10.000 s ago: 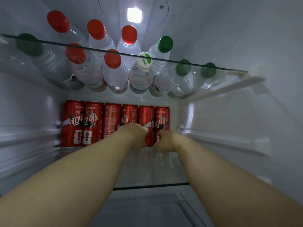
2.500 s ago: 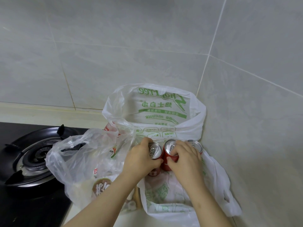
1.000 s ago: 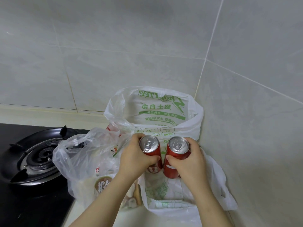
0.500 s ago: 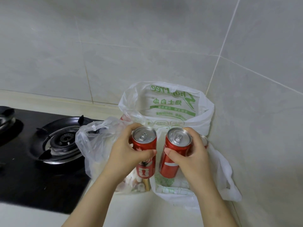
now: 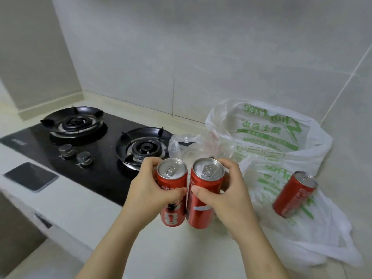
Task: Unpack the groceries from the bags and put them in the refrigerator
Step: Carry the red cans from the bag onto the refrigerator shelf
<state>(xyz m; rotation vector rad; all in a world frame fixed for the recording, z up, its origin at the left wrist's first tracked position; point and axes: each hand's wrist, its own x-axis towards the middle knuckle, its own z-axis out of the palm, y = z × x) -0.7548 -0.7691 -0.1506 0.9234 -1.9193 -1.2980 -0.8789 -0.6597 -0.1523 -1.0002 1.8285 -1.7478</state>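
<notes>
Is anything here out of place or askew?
A third red can stands alone on the crumpled white bag, leaning to the right on soft plastic, so it might topple. The left can and right can, gripped by the left hand and right hand, look intact.

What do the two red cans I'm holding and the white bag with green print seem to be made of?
Left red can and right red can: probably aluminium, glossy printed sides, bare silvery tops with pull tabs. White bag: thin plastic film, slightly see-through, crinkled and slumped.
</notes>
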